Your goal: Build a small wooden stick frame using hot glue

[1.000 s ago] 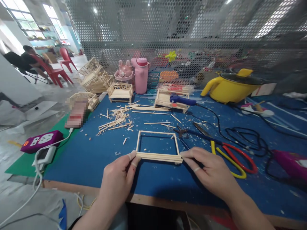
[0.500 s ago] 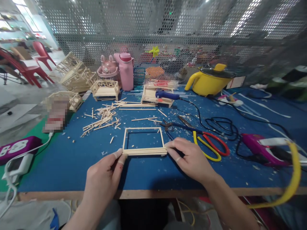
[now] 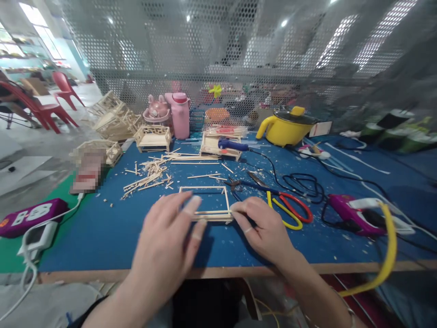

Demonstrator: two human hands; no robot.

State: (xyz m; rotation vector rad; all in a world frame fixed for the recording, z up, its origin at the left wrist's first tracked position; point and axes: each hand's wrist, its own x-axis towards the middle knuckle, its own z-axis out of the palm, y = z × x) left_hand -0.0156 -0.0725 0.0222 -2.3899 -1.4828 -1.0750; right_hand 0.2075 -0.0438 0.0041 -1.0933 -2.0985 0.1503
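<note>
Over the blue table (image 3: pixel 99 237), your right hand (image 3: pixel 266 228) is pinching the right end of the wooden sticks (image 3: pixel 213 214) along the near side of a small rectangular frame (image 3: pixel 204 187). Your left hand (image 3: pixel 164 234), blurred, is covering their left end; whether it is gripping cannot be told. Beyond the frame, loose sticks (image 3: pixel 150 176) are lying scattered; farther back, a blue glue gun (image 3: pixel 234 145) is resting on a wooden piece (image 3: pixel 209 147).

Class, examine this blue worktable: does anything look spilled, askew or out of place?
Yes: thin pale wooden sticks lie heaped at mixed angles, not sorted, left of centre; small pale scraps litter the blue tabletop, looking untidy.
</note>
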